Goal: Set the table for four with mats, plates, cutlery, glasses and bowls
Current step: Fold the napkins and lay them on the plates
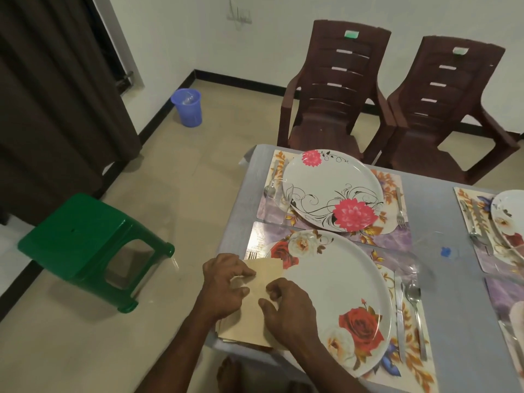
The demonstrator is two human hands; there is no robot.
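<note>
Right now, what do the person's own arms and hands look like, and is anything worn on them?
Both forearms are bare, with no sleeve in view. The left hand and right hand wear no gloves, and no ring, watch or bracelet shows.

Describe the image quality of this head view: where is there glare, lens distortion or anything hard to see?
Head view: wide-angle bending curves the table edge and chairs; glare whitens the near mat's corner; clear glasses nearly vanish against the cloth; both hands on the tan napkin look sharp.
</note>
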